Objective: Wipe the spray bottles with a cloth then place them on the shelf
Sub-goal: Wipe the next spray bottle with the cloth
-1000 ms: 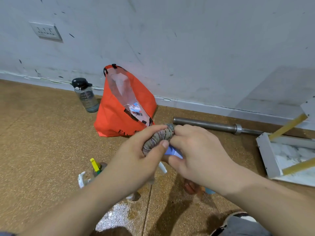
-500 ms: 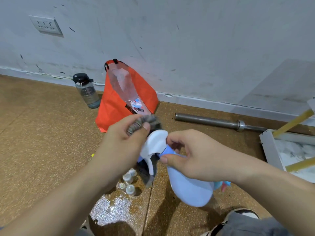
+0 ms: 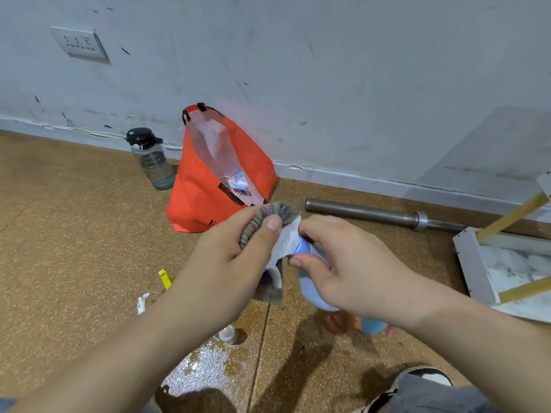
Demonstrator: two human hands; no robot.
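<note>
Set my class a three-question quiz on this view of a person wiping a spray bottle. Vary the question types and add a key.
1. Which hand grips the striped cloth? A the left hand; B the right hand; C neither.
2. True or false: the right hand is empty.
3. Fill the gap: left of the orange bag stands a water bottle with a ____ lid.

Key: 1 A. 2 false, it holds the pale blue spray bottle. 3 black.
</note>
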